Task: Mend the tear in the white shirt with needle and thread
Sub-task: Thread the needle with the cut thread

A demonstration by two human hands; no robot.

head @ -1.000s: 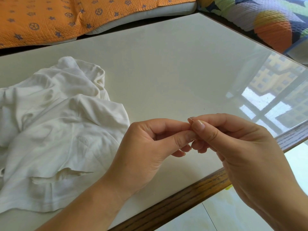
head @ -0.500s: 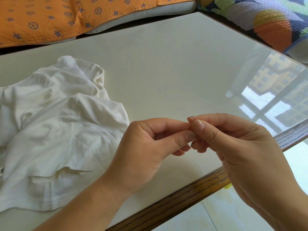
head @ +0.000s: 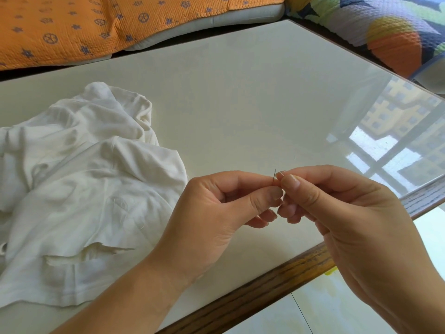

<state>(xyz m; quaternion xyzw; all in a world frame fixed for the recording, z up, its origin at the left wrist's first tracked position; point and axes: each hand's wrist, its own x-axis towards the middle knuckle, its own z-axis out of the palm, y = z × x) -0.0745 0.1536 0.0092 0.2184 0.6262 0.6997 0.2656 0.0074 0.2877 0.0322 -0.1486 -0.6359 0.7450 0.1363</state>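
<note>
- The needle (head: 274,176) stands nearly upright above the table's near edge. Its long axis runs vertically, its upper end tips slightly to the right, and only its short top part shows.
- The left hand (head: 216,213) pinches the lower part of the needle between thumb and forefinger, with the other fingers curled under.
- The right hand (head: 349,225) meets it tip to tip. Its thumb and forefinger are pressed together against the needle's right side, and whatever they pinch is too fine to make out.
- The white shirt (head: 84,184) lies crumpled on the table's left side, apart from both hands. Its tear (head: 96,251) gapes near the lower hem.
- The glossy table (head: 240,92) has a wooden rim.
- An orange quilt (head: 96,25) and a multicoloured quilt (head: 385,27) lie beyond it.
</note>
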